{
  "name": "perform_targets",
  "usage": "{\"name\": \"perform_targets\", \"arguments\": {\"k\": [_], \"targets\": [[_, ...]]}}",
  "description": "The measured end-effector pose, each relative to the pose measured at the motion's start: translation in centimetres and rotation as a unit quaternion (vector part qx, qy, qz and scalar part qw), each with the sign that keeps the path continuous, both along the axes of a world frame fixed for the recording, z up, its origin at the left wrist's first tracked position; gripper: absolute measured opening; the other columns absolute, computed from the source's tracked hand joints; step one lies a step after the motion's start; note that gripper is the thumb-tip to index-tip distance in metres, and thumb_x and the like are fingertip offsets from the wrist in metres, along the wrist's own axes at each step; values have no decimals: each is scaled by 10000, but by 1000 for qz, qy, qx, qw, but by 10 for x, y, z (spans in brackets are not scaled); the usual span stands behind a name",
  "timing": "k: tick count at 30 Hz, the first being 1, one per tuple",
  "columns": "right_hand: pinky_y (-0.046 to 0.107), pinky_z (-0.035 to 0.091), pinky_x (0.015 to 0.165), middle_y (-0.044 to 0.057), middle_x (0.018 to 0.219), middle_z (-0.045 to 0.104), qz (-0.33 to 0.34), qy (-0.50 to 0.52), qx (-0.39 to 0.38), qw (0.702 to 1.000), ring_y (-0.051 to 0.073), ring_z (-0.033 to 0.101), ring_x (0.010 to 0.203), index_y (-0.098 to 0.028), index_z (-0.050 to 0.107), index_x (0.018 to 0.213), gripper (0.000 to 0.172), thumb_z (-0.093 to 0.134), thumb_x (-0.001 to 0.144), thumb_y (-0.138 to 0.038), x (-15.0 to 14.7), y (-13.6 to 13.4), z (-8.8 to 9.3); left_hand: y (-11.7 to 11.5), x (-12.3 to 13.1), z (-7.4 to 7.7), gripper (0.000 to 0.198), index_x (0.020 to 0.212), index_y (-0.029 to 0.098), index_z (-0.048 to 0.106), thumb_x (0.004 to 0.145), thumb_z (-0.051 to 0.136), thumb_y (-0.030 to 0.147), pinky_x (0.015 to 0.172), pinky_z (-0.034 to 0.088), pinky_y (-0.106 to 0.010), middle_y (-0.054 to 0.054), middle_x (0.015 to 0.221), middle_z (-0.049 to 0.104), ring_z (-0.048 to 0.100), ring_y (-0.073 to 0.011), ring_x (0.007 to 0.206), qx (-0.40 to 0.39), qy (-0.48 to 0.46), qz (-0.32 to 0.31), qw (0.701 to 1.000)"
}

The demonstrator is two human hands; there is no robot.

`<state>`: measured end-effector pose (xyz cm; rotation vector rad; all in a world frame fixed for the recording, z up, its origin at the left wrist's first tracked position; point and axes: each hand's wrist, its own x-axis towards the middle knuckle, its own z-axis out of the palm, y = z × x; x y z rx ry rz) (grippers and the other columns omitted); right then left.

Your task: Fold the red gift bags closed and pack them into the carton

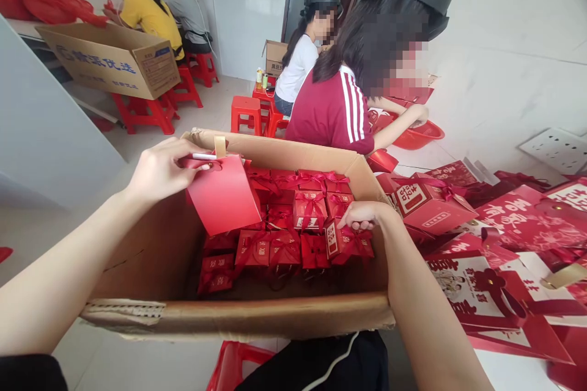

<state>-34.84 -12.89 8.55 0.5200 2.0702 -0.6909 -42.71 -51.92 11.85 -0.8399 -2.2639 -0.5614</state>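
Observation:
My left hand point(161, 166) is closed on the top edge of a red paper gift bag point(227, 195) with a short gold strap, above the left part of an open cardboard box point(247, 310). Inside that box sit rows of small red gift boxes point(254, 248) tied with dark red ribbons. At the right side of the carton my right hand point(362, 215) reaches in, fingers curled on one small tilted gift box point(338, 241) with a white label. Its fingertips are partly hidden, pressed at the top of that small box near the ribbon.
Red gift packages point(513, 220) are heaped on the right beside a wall socket panel point(557, 149). A person in a maroon shirt point(334, 104) works just beyond the carton, near a red basket point(419, 134). Farther back are other seated people, red stools point(246, 113) and another carton point(110, 61).

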Motion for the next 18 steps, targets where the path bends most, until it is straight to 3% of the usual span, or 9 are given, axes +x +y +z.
{"name": "perform_targets", "arguments": {"k": [6,12,18], "targets": [[111,190,307,-81,421,386,4,-50,-2,999,13,243,297,-121,704,1007,268,582,768,-121,-2,-4,-7,3,3,-2,190,772,194,705,767,516,210,607,431,-250,-4,735,680,554,-141,676,21,-48,-3,999],[141,203,301,-82,407,363,3,2,-13,1000,28,251,292,-85,702,988,266,536,782,-111,1,-7,-6,9,5,-5,237,789,184,712,789,485,254,707,457,-289,-28,763,698,599,-174,733,-24,-93,-45,994],[164,225,299,-83,417,348,-4,68,-19,997,36,254,280,-70,683,1025,328,453,791,-68,0,-8,-5,15,7,-11,245,834,208,722,793,481,227,634,439,-250,-13,785,700,582,-148,698,-52,-126,-93,986]]}}
